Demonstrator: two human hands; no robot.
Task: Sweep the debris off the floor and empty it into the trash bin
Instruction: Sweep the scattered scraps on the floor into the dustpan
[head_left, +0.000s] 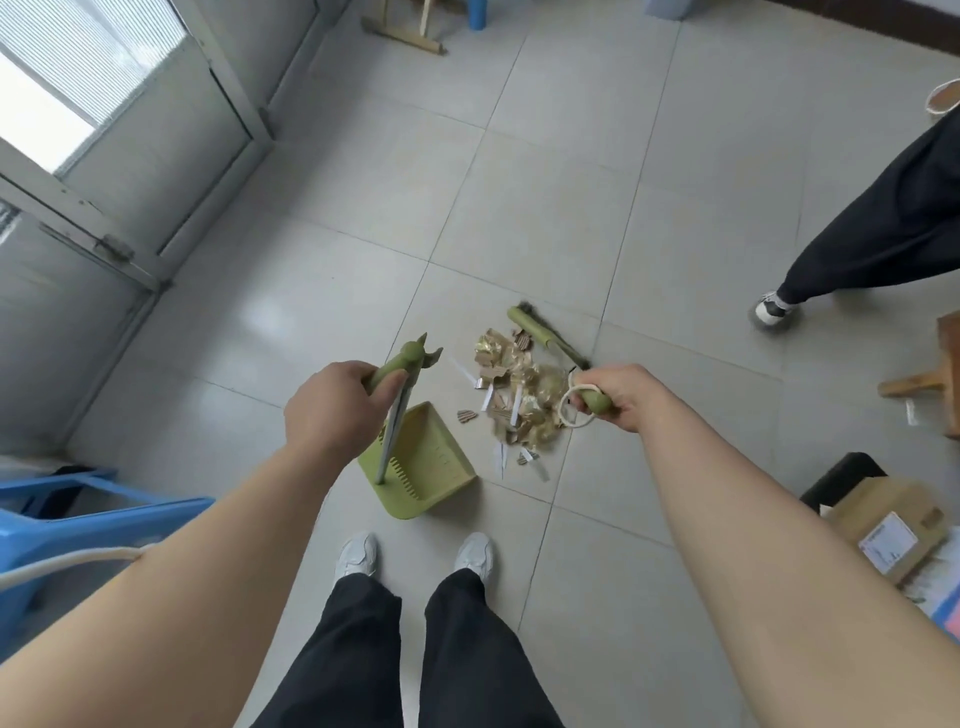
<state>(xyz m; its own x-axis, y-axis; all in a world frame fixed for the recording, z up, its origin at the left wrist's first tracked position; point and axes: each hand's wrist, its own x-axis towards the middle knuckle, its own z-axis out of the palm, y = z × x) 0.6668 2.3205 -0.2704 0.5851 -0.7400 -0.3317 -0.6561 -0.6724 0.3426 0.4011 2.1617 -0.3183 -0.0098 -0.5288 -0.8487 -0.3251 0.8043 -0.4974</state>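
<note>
Sweeping step: left hand (332, 410) fisted on the upright handle of the empty dustpan (423, 462), right hand (618, 397) closed on the broom (545, 338) handle, both forearms extended; debris (519, 400) lies right of the pan, brush head beyond it, so next likely a leftward stroke.

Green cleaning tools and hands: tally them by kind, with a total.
Green dustpan: 1
Green broom: 1
Hands, left hand on the dustpan's handle, right hand on the broom's: 2
Total: 4
</note>
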